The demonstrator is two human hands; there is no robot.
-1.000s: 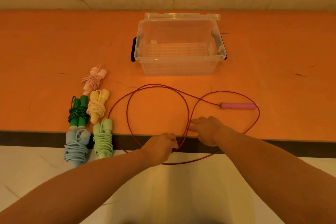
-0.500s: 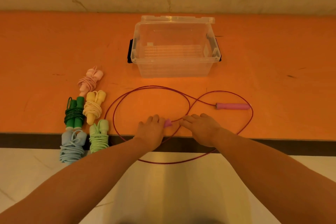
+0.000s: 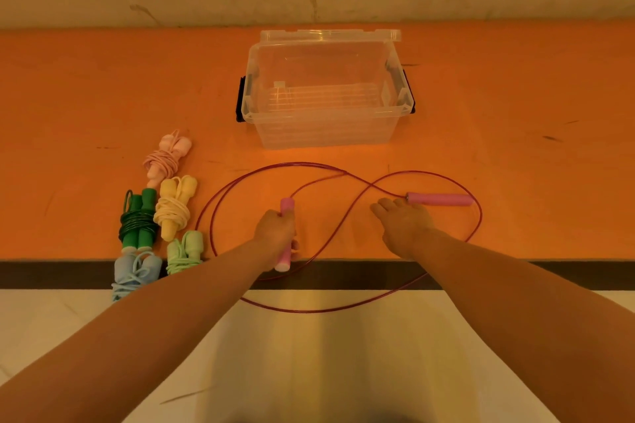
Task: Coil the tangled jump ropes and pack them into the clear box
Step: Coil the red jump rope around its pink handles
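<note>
A red jump rope cord (image 3: 240, 178) lies in loose loops on the orange table (image 3: 86, 79) and hangs over its front edge. My left hand (image 3: 276, 233) grips one pink handle (image 3: 286, 206), which stands nearly upright. The other pink handle (image 3: 441, 199) lies flat to the right. My right hand (image 3: 403, 221) rests open on the table, its fingertips just left of that handle's cord end. The clear box (image 3: 326, 127) stands open behind the rope, with nothing in it.
Several coiled jump ropes lie at the front left: pink (image 3: 165, 156), yellow (image 3: 175, 208), dark green (image 3: 137, 221), light green (image 3: 185, 251) and light blue (image 3: 135, 273). The box lid (image 3: 330, 35) leans behind the box. A wall runs along the table's far side.
My left hand has taken up the pink handle and raised it from the table edge. My right hand has slid right, toward the other handle. The cord loops have shifted.
</note>
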